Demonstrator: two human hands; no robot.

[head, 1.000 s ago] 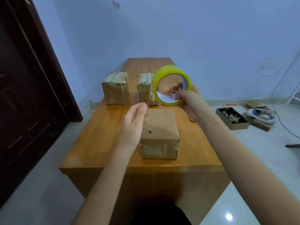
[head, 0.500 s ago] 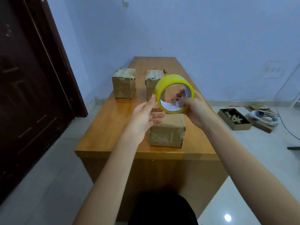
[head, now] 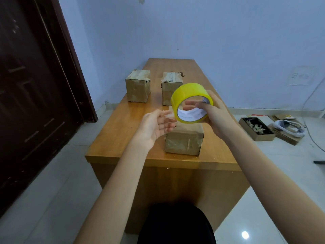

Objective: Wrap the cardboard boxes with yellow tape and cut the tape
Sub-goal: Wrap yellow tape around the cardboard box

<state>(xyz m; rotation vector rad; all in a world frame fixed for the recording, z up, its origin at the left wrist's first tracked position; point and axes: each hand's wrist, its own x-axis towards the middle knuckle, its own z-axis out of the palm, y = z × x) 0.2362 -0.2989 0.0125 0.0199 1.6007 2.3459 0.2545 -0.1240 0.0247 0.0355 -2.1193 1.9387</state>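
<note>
From the head view, the right hand [head: 217,115] grips the round roll of yellow tape [head: 191,102] above the nearest brown cardboard box [head: 183,140], fingers threaded through its white core, while the left hand [head: 155,126], which a second ago hung apart over the box, has come up with fingers spread and fingertips at the roll's near edge, holding nothing. That suggests the tape's free end is being sought, with no wrapping begun. The box sits near the front edge of the long wooden table [head: 112,138], two more cardboard boxes [head: 138,86] stand side by side farther back, and a dark door [head: 31,95] lies left.
</note>
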